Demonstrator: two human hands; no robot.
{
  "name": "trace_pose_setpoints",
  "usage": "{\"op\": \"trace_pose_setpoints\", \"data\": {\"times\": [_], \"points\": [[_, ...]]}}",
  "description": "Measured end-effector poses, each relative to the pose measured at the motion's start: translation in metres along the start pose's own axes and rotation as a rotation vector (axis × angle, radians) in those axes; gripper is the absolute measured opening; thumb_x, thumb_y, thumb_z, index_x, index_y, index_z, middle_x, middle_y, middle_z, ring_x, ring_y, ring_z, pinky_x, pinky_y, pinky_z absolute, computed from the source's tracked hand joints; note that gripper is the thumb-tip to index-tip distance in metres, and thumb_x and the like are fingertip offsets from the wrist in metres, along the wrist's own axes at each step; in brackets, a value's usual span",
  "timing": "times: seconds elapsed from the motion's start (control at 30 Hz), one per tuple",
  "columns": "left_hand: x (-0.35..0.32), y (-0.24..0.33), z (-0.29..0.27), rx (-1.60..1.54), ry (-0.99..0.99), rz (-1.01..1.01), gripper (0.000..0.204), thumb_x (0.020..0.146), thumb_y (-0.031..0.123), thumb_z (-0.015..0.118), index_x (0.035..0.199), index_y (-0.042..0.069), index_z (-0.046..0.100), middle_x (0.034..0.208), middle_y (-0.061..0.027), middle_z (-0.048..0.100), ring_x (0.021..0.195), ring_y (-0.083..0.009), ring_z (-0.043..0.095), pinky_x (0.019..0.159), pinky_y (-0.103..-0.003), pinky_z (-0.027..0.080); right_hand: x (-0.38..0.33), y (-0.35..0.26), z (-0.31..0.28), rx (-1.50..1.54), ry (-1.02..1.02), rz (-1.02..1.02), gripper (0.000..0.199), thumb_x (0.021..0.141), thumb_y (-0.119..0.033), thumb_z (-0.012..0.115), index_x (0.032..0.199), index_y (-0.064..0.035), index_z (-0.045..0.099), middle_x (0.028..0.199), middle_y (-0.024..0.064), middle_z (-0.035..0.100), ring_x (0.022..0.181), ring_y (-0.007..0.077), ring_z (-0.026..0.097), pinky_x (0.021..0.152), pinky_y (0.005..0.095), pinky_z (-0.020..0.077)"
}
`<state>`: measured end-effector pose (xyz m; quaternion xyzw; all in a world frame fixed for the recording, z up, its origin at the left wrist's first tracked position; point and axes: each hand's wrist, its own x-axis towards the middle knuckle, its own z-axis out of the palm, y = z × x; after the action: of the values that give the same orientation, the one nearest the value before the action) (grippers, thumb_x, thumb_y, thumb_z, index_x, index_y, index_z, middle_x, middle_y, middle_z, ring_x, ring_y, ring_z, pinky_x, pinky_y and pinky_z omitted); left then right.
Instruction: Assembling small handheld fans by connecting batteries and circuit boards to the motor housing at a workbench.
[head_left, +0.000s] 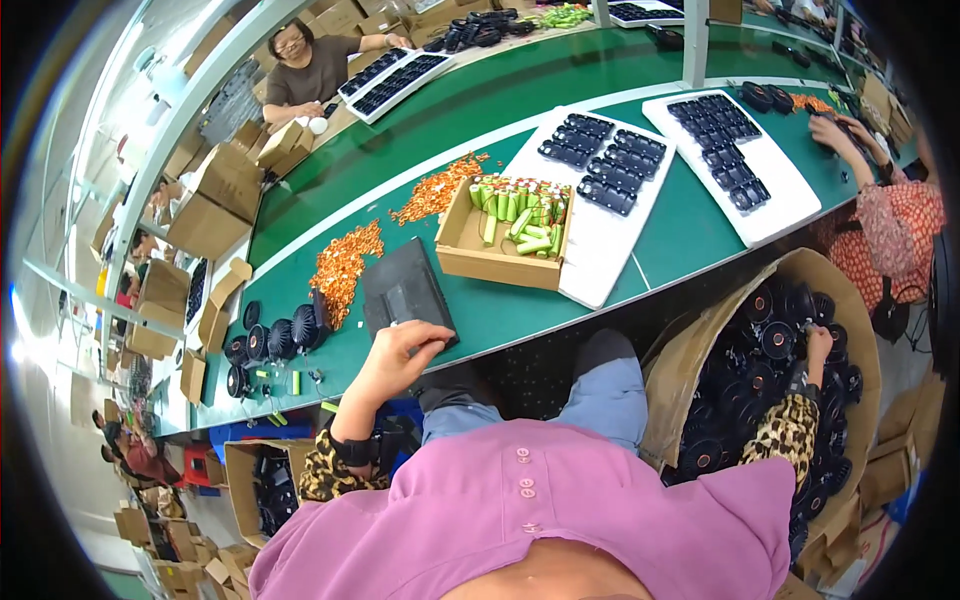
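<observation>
My left hand (398,353) rests at the near edge of the green table (500,100), fingers curled on the front edge of a flat dark grey tray (400,290). My right hand (818,342) reaches down into a big cardboard box (690,350) at my right side, fingers closed among several round black fan parts (775,340); whether it holds one I cannot tell. Beyond the tray sits an open cardboard box (500,262) with green cylinders (520,215).
Orange small parts (343,265) lie in heaps on the table. Round black parts (275,340) stand at the left. White trays (600,260) carry black parts. Other people work at the far left and at the right. Cardboard boxes (215,200) stack at the left.
</observation>
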<state>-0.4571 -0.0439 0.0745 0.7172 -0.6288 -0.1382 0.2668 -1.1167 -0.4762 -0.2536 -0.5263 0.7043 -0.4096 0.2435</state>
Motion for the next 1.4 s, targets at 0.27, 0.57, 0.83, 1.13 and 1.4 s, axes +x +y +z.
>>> {"op": "trace_pose_setpoints", "data": {"times": [0.27,0.57,0.83,1.13,1.4], "points": [[0.037,0.020,0.029,-0.215,-0.067,0.281,0.014,0.077,0.004,0.060,0.091,0.003,0.062,0.081,-0.0123,0.063,0.074,-0.0278,0.061,0.065,-0.033,0.049,-0.096,-0.172,-0.074,0.855,-0.316,0.190,0.002,0.081,-0.005,0.057,0.079,-0.0046,0.057,0.069,-0.0011,0.053,0.057,0.0063,0.046,0.052,0.0198,0.0375],[0.066,0.098,0.053,-0.352,0.115,0.634,0.060,0.065,0.011,0.076,0.117,0.003,0.049,0.111,-0.0124,0.054,0.094,-0.0247,0.057,0.076,-0.032,0.049,-0.331,-0.428,-0.007,1.132,-0.819,-0.065,0.002,0.077,-0.001,0.058,0.078,0.0014,0.057,0.091,0.0102,0.060,0.071,0.0117,0.052,0.065,0.0229,0.0434],[0.025,0.055,0.016,-0.250,0.381,0.647,0.040,0.063,-0.001,0.072,0.100,0.011,0.064,0.102,-0.0083,0.054,0.081,-0.0203,0.060,0.069,-0.029,0.051,-0.425,-0.494,0.078,1.196,-1.228,-0.226,0.008,0.082,-0.002,0.058,0.074,-0.0005,0.056,0.087,0.0044,0.056,0.072,0.0076,0.050,0.062,0.0202,0.0411],[-0.011,0.005,-0.027,-1.238,0.141,-0.183,0.016,0.087,0.009,0.055,0.098,0.001,0.062,0.081,-0.0023,0.053,0.064,-0.0048,0.046,0.052,-0.016,0.036,-0.442,-0.518,0.105,0.665,-1.103,-0.867,0.031,0.084,-0.016,0.061,0.060,0.0019,0.053,0.056,0.0046,0.048,0.052,0.0104,0.046,0.047,0.0263,0.0351],[0.003,0.015,-0.024,-0.460,0.347,0.121,0.007,0.074,0.006,0.068,0.078,0.001,0.064,0.077,-0.0067,0.060,0.070,-0.0112,0.057,0.060,-0.023,0.044,-0.448,-0.525,0.103,0.458,-1.097,-1.162,0.024,0.076,-0.007,0.065,0.060,-0.0003,0.048,0.056,0.0076,0.044,0.048,0.0184,0.043,0.045,0.0296,0.0325]]}}
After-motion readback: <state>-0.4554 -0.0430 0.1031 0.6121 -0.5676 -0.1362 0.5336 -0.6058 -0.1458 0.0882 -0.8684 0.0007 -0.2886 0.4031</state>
